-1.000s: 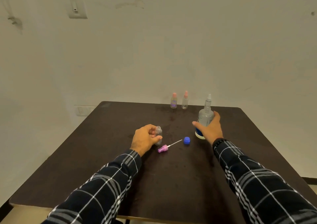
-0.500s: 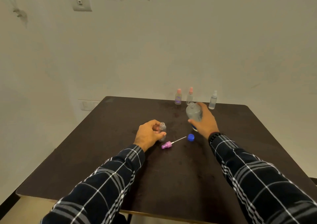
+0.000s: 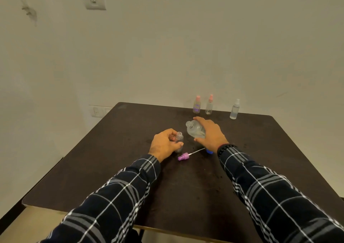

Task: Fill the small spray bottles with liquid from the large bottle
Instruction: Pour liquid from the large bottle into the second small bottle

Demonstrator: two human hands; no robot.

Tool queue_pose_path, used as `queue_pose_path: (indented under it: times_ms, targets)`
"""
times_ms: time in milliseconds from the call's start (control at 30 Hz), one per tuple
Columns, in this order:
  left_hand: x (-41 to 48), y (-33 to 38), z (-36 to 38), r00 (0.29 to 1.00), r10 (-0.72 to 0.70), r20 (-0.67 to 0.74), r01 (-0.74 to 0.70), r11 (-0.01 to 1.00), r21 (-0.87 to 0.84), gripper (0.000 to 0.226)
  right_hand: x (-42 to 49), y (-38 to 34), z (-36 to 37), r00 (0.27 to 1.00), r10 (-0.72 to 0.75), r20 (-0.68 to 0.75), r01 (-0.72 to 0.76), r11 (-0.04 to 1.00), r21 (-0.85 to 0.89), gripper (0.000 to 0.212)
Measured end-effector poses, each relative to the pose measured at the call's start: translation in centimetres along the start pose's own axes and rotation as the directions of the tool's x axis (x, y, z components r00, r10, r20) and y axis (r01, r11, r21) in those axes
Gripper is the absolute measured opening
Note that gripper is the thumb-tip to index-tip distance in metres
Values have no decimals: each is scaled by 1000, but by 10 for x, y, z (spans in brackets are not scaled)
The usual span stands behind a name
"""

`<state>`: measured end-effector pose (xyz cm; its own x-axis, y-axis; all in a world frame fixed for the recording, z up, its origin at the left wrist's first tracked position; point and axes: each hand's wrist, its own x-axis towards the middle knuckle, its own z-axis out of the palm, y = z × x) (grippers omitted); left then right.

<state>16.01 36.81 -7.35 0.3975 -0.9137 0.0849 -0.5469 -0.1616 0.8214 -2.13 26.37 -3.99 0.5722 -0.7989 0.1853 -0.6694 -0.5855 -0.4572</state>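
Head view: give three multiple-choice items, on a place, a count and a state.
1. The pink plastic spray pump head is: A. lying on the dark brown table B. on a bottle C. on the floor
2. How many capped small spray bottles stand at the far edge? A. two B. three C. five
3. The large clear plastic bottle is: A. upright, capped B. tilted, uncapped C. lying flat
1 A, beside the left hand; 2 B, two pink-topped, one white-topped; 3 B, the right hand holds its open neck toward the small clear open bottle.
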Motion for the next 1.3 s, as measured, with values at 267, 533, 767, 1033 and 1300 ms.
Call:
queue_pose_path:
  times_ms: [267, 533, 767, 1033, 1300]
  targets:
    - [1, -1, 1, 1000, -17, -3, 17, 1000, 3, 31, -2, -6, 2, 998, -43, 48, 49, 991, -126, 79]
    - [1, 1, 1, 1000, -21, -3, 21, 1000, 8, 31, -2, -12, 5, 996, -45, 78, 59, 982, -177, 78]
    - [2, 0, 2, 1000, -24, -1, 24, 1000, 7, 30, -2, -14, 4, 997, -40, 70, 53, 978, -199, 78]
    - [1, 0, 1, 1000, -22, -4, 22, 1000, -5, 28, -4, -15, 5, 997, -23, 73, 36, 982, -184, 77]
    - [2, -1, 2, 1000, -22, -5, 22, 1000, -1, 29, -5, -15, 5, 997, -12, 78, 26, 983, -183, 77]
